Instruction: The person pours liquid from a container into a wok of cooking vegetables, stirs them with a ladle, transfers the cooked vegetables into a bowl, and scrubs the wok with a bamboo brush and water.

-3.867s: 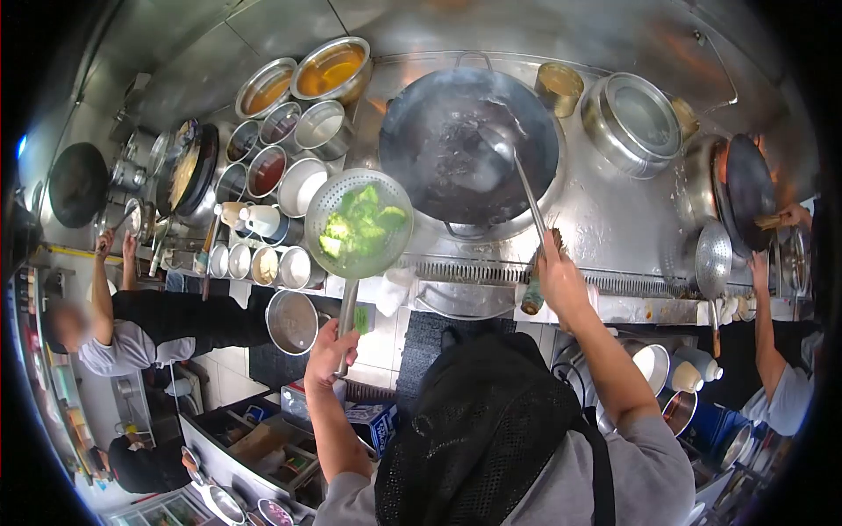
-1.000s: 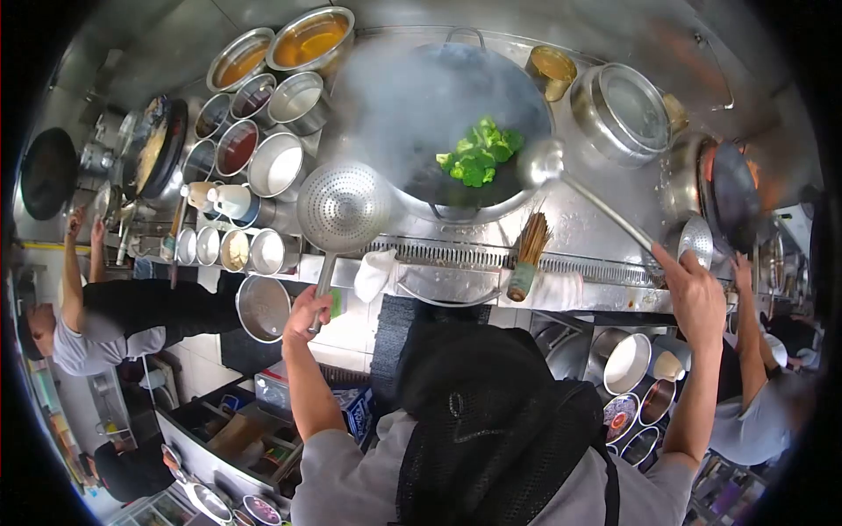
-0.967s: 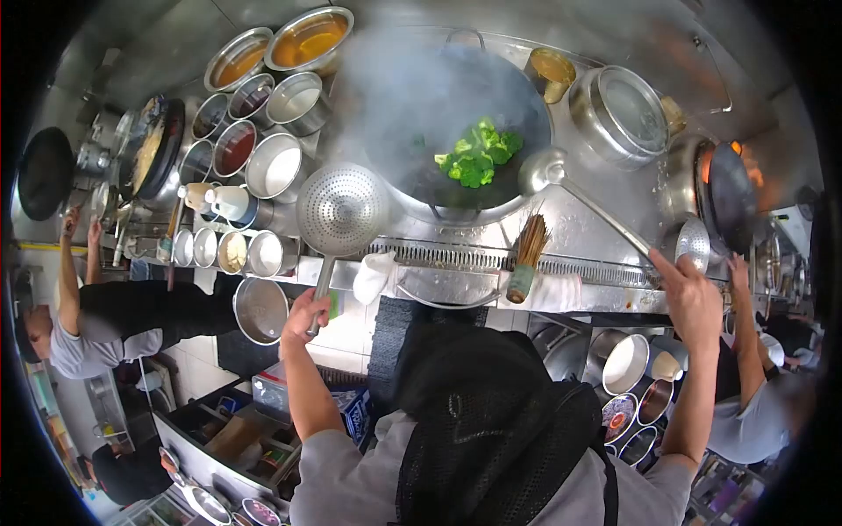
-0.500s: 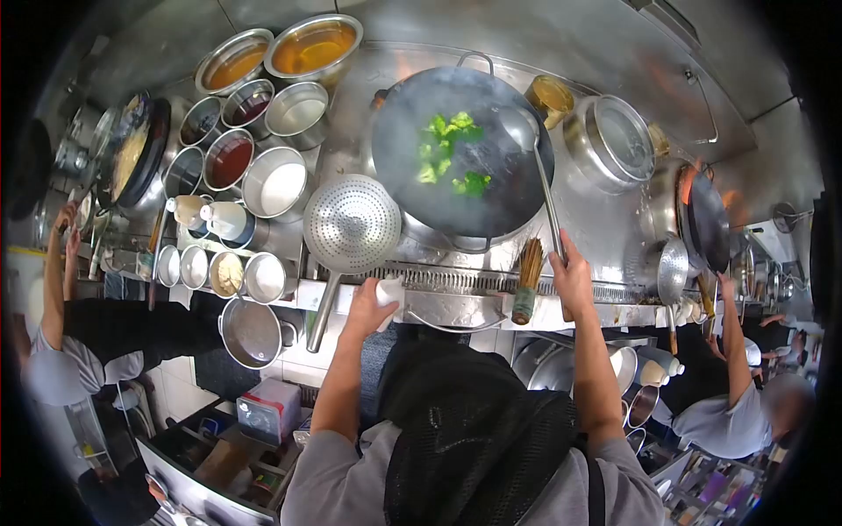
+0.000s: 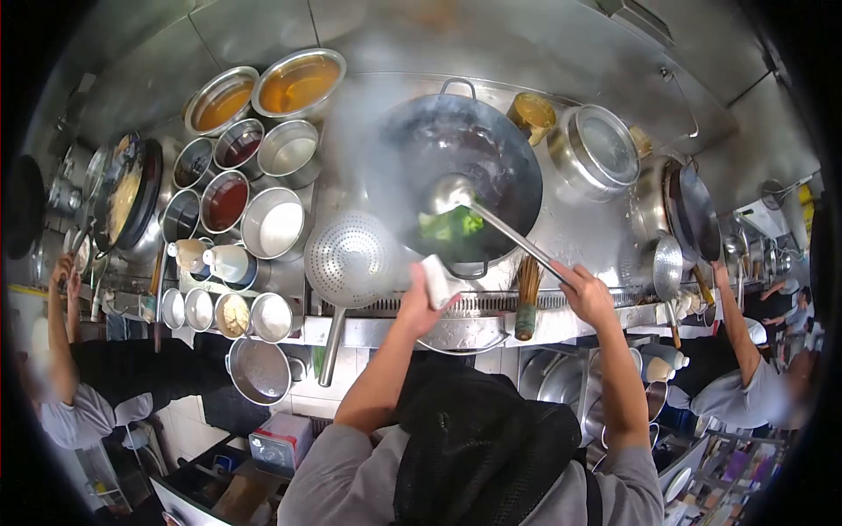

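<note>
A large dark wok (image 5: pixel 500 149) sits on the range, steaming, with green broccoli (image 5: pixel 452 223) gathered at its near side. My right hand (image 5: pixel 586 294) grips the long handle of a ladle (image 5: pixel 504 230), whose bowl rests in the wok just above the broccoli. My left hand (image 5: pixel 421 307) is closed around a folded white cloth (image 5: pixel 436 280), close to the wok's near edge and to the left of its near loop handle (image 5: pixel 470 272). Whether the cloth touches the wok is unclear.
A perforated strainer (image 5: pixel 349 260) lies left of the wok, its handle past the counter edge. Metal seasoning pots (image 5: pixel 274 223) stand further left. A bamboo brush (image 5: pixel 527 302) sits near my right hand; a steel pot (image 5: pixel 601 149) stands to the right. Other people work on both sides.
My left hand has moved up and right with the cloth, toward the wok. The ladle has swung from the wok's right side to its middle, and the broccoli now lies nearer me.
</note>
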Demonstrator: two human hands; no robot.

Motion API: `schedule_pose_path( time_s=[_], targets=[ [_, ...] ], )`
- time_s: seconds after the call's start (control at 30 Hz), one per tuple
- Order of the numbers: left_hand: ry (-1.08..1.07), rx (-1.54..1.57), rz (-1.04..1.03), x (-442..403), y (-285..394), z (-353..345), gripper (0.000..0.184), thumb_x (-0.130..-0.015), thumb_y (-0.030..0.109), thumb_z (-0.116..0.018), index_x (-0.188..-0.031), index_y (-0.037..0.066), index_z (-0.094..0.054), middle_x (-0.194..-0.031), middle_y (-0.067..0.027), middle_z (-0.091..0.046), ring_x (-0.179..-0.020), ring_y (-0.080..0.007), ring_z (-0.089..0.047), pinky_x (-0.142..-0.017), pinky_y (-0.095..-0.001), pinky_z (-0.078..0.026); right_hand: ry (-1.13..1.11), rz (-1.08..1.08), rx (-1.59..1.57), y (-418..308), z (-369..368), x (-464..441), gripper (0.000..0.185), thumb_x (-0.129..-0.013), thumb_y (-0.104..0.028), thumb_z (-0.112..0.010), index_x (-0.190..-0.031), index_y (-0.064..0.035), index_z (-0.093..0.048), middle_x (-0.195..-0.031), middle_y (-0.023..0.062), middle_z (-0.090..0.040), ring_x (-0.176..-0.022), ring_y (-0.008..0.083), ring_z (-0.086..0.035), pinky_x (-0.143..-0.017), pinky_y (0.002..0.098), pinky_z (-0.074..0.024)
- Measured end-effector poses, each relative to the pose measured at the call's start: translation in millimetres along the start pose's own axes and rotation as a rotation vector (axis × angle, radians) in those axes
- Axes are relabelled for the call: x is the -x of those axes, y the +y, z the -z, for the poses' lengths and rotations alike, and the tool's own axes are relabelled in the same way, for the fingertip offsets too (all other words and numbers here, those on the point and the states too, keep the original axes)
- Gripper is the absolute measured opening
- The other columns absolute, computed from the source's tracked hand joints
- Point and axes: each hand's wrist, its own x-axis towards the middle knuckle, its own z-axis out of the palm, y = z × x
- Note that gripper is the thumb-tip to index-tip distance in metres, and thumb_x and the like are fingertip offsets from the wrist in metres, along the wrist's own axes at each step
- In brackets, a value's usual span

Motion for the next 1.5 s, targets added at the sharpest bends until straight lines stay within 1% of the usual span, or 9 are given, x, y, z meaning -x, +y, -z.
schedule_pose_path(
  time_s=[0.13, 0.23, 0.43, 0.47, 0.53, 0.73, 0.93, 1.2, 1.5],
  targets=[
    [-0.196, -0.203, -0.035, -59.1, -39.0, -22.0, 0.033, -0.106, 0.033, -0.064, -0.123, 0.005, -0.057, -0.112, -0.0114, -0.068, -0.101, -0.0289, -0.070, -0.084, -0.0480, -0.063, 0.176, -0.112, -0.011, 44.4, -17.1, 40.7, 0.069, -0.091, -0.009, -0.070, -0.154, -0.0262, -0.050, -0.097, 0.0182, -0.064, -0.086, 0.0434, -0.067, -0.078, 0.0538, -0.0557],
    [0.022, -0.199, -0.106, -75.4, -54.5, -29.9, 0.024, -0.095, 0.009, -0.063, -0.117, 0.001, -0.059, -0.103, -0.0149, -0.068, -0.085, -0.0306, -0.072, -0.068, -0.0474, -0.064, 0.152, -0.131, -0.092, 31.8, 2.6, 60.8, 0.064, -0.091, -0.009, -0.070, -0.152, -0.0214, -0.053, -0.104, 0.0208, -0.069, -0.090, 0.0456, -0.068, -0.083, 0.0525, -0.0556],
    [0.121, -0.168, -0.046, 62.1, -48.9, -89.2, 0.022, -0.097, 0.015, -0.063, -0.116, 0.003, -0.059, -0.104, -0.0152, -0.070, -0.088, -0.0298, -0.072, -0.070, -0.0459, -0.065, -0.461, -0.241, -0.487, 0.6, 159.7, 123.1, 0.061, -0.086, -0.004, -0.077, -0.145, -0.0095, -0.062, -0.129, 0.0171, -0.073, -0.105, 0.0366, -0.074, -0.093, 0.0442, -0.0554],
    [0.126, -0.152, -0.028, 65.0, -50.6, -91.9, 0.022, -0.098, 0.017, -0.063, -0.116, 0.004, -0.059, -0.104, -0.0148, -0.071, -0.088, -0.0293, -0.072, -0.071, -0.0454, -0.065, -0.350, 0.031, -0.427, 9.4, 151.9, 119.8, 0.058, -0.088, -0.007, -0.074, -0.145, -0.0099, -0.062, -0.125, 0.0194, -0.073, -0.104, 0.0374, -0.074, -0.091, 0.0432, -0.0557],
    [0.054, -0.182, -0.104, 34.5, -64.2, -86.8, 0.022, -0.099, 0.019, -0.064, -0.115, 0.004, -0.060, -0.102, -0.0137, -0.071, -0.089, -0.0280, -0.072, -0.073, -0.0452, -0.064, -0.443, -0.107, -0.262, 9.3, 129.6, 94.9, 0.054, -0.091, -0.012, -0.070, -0.144, -0.0103, -0.062, -0.115, 0.0241, -0.073, -0.101, 0.0404, -0.073, -0.088, 0.0447, -0.0552],
    [0.014, -0.379, -0.132, 69.8, -129.3, 27.3, 0.030, -0.098, 0.012, -0.064, -0.126, 0.002, -0.058, -0.113, -0.0144, -0.070, -0.096, -0.0265, -0.071, -0.071, -0.0430, -0.063, -0.015, 0.036, -0.311, 27.6, 30.7, 75.0, 0.051, -0.092, -0.013, -0.068, -0.142, -0.0099, -0.063, -0.105, 0.0269, -0.072, -0.098, 0.0444, -0.069, -0.089, 0.0501, -0.0536],
    [0.210, -0.360, -0.088, 112.5, -71.5, -85.5, 0.019, -0.102, 0.019, -0.059, -0.115, 0.005, -0.061, -0.104, -0.0159, -0.072, -0.081, -0.0288, -0.072, -0.062, -0.0415, -0.062, -0.505, -0.014, -0.312, 32.4, 160.9, 92.7, 0.053, -0.093, -0.011, -0.069, -0.145, -0.0112, -0.062, -0.121, 0.0235, -0.072, -0.106, 0.0353, -0.073, -0.095, 0.0433, -0.0555],
    [0.054, -0.360, -0.171, 56.6, -126.0, 0.2, 0.025, -0.101, 0.017, -0.064, -0.123, 0.005, -0.061, -0.106, -0.0109, -0.071, -0.091, -0.0238, -0.071, -0.068, -0.0390, -0.061, -0.006, 0.072, -0.106, 57.1, -5.0, 43.4, 0.059, -0.095, -0.018, -0.069, -0.152, -0.0210, -0.055, -0.094, 0.0238, -0.071, -0.088, 0.0440, -0.069, -0.081, 0.0526, -0.0556],
    [0.095, -0.232, -0.202, -25.6, -59.3, -53.7, 0.015, -0.096, 0.013, -0.065, -0.108, 0.004, -0.065, -0.093, -0.0121, -0.071, -0.076, -0.0247, -0.071, -0.064, -0.0390, -0.059, 0.086, 0.028, -0.473, 11.8, 48.4, 129.8, 0.059, -0.091, -0.006, -0.074, -0.147, -0.0169, -0.060, -0.088, 0.0216, -0.067, -0.076, 0.0419, -0.064, -0.072, 0.0472, -0.0520]
  ],
)
